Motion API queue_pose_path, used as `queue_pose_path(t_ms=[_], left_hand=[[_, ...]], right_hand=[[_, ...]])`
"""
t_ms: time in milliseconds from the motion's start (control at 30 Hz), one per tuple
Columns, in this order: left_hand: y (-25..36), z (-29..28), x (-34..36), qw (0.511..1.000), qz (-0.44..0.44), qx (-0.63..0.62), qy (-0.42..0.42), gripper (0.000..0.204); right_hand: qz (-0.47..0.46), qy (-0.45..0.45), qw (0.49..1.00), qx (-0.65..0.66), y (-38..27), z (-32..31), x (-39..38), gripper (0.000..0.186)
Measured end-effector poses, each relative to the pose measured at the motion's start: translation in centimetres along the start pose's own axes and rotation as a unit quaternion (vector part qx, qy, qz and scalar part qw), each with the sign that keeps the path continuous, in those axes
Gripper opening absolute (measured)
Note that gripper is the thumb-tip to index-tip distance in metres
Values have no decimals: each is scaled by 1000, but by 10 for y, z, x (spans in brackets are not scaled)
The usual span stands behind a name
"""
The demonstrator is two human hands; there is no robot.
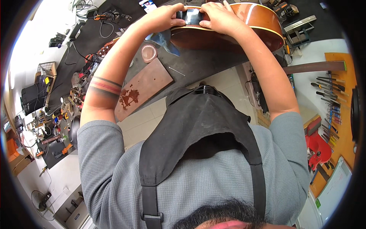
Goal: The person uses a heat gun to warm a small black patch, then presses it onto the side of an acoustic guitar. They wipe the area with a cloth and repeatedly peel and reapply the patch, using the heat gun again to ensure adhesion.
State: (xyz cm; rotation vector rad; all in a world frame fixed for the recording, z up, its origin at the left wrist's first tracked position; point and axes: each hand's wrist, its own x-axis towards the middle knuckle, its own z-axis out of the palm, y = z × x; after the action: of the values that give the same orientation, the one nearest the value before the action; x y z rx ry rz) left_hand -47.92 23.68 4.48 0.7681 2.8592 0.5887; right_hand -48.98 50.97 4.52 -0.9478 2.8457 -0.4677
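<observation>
I hold a glossy black piece (192, 17) against the upward-facing side of an acoustic guitar body (206, 37), which rests on edge at the far side of the dark workbench (198, 61). My left hand (166, 16) grips the left end of that piece, thumb along the near edge and fingers curled over the far one; my right hand (221, 17) takes the right end the same way, so each grip spans only the narrow depth of the guitar's side. How hard I press, I cannot tell. The body is reddish brown with pale binding, and its rounded end lies to the right, beyond my right wrist. A blue cloth (166, 40) sits just left of the body, partly behind my left wrist. Nearer, on the left, a round pinkish-brown piece (149, 53) is beside the far end of a flat brown board (148, 84) marked with dark reddish patches; a thin metal rod (176, 71) lies near the board's right corner. Tangled cables (108, 19) spread at the far left, and files and other hand tools (331, 91) line a wooden rack (345, 103) at the right.
</observation>
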Motion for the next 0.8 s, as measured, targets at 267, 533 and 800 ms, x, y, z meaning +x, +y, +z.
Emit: queue_pose_path(t_ms=[267, 533, 800], left_hand=[[-27, 20, -8, 992, -8, -111, 56, 43], [-31, 40, -24, 972, -8, -201, 120, 55], [-45, 61, -33, 935, -48, -325, 130, 58]], right_hand=[[-19, 64, 996, -63, 13, 24, -2, 50], [1, 7, 998, -67, 12, 17, -1, 51], [-7, 24, 997, -69, 17, 21, -2, 51]])
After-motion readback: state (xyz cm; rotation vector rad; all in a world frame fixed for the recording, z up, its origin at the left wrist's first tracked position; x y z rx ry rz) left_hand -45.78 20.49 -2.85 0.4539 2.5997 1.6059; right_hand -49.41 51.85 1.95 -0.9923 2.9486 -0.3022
